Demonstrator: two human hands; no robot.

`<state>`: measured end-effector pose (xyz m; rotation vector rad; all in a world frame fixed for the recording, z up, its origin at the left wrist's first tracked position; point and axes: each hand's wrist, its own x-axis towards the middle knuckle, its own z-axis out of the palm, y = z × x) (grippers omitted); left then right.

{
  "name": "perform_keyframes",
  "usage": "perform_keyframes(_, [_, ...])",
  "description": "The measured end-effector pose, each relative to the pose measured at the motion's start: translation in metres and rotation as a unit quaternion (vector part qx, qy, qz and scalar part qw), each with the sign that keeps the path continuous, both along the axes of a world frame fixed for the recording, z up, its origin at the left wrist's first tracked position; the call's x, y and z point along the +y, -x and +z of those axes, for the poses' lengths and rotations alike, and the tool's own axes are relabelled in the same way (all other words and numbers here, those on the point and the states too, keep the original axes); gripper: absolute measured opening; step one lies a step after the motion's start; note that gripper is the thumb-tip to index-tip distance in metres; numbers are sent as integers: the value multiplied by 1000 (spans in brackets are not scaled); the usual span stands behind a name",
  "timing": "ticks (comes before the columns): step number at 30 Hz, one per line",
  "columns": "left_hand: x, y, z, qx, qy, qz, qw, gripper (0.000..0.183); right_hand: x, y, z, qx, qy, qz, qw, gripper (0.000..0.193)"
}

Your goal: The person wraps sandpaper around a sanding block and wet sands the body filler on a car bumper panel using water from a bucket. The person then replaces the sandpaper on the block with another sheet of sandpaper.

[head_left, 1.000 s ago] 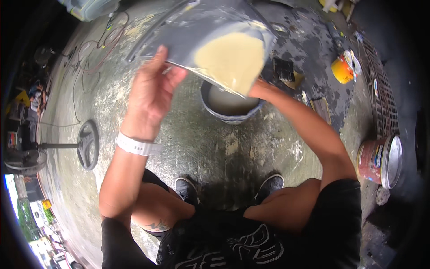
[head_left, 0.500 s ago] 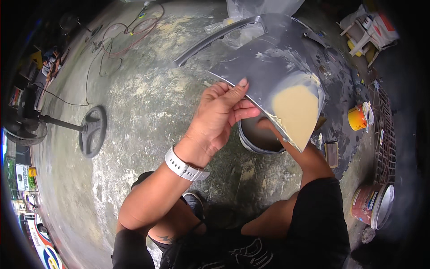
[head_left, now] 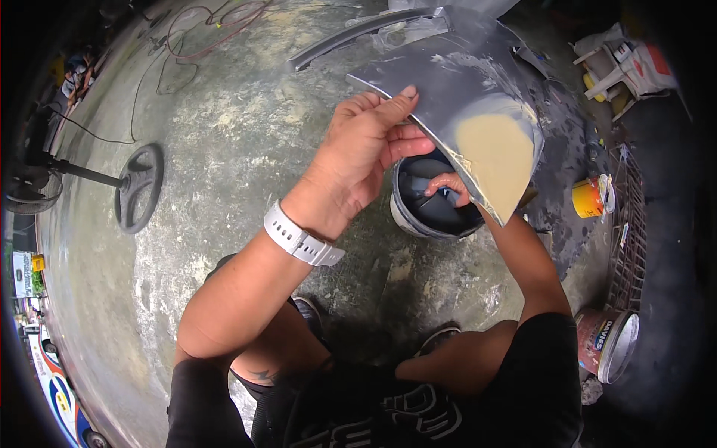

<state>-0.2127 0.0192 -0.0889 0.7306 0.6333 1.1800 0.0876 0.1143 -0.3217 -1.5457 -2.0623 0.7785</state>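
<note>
My left hand (head_left: 377, 138), thumb on top and fingers beneath, pinches the near left edge of a dark grey curved panel (head_left: 426, 82). A smooth beige patch of filler (head_left: 497, 153) covers the panel's pointed near end, with pale smears around it. Below that end stands a bucket (head_left: 404, 213) of dark, greyish water, partly covered by the panel. My right hand (head_left: 450, 187) is inside the bucket's mouth, its wet fingers curled downward. Something small and greyish shows under those fingers, too unclear to name. The panel's edge hides part of my right wrist.
A long dark trim strip (head_left: 366, 36) lies beyond the panel. To the right stand a yellow-orange tub (head_left: 588, 198), a metal grille (head_left: 629, 231) and a dark red paint pail (head_left: 601, 343). A round-based fan stand (head_left: 140, 188) is at left, with hoses (head_left: 179, 33) on the floor behind.
My right hand has come out from behind the panel's edge and shows over the water with fingers curled. My left hand keeps its hold on the panel. The whole view has shifted slightly.
</note>
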Motion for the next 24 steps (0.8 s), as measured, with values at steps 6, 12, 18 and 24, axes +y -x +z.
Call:
perform_keyframes(6, [-7, -5, 8, 4, 2, 12, 1000, 17, 18, -3, 29, 68, -20, -18, 997, 35])
perform_keyframes(12, [-9, -4, 7, 4, 6, 15, 1000, 17, 26, -2, 42, 94, -25, -23, 995, 38])
perform_keyframes(18, [-8, -5, 7, 13, -2, 14, 1000, 17, 29, -2, 49, 105, -26, -25, 994, 41])
perform_keyframes(24, [-5, -2, 3, 18, -1, 16, 1000, 18, 28, -1, 50, 109, -26, -25, 993, 43])
